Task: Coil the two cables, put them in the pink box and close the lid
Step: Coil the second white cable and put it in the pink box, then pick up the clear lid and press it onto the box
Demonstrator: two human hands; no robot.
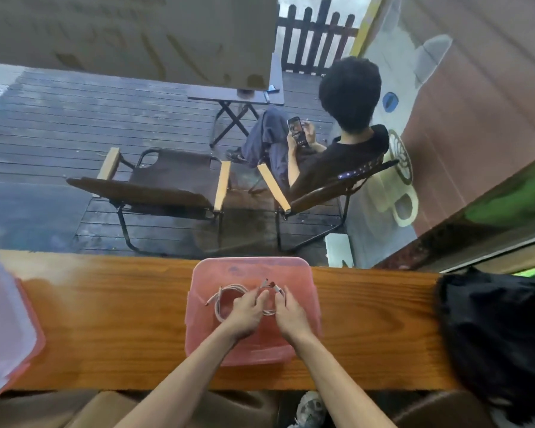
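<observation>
The pink box (250,267) stands open in the middle of the wooden counter, and both my hands are down inside it. One coiled white cable (226,296) lies in its left half, under the fingers of my left hand (246,312). A second, smaller white coil (271,301) sits between my hands, its plug ends pointing away from me. My right hand (291,313) touches this coil with its fingertips, and my left fingertips reach it too. Whether either hand pinches a cable is not clear. The lid (3,322) lies at the counter's far left.
The wooden counter (105,304) runs across the view. A black bag (494,335) sits on its right end. Beyond the glass, a person sits in a folding chair (322,193) with a phone, beside another chair (167,180) that stands unoccupied and a small table (238,97).
</observation>
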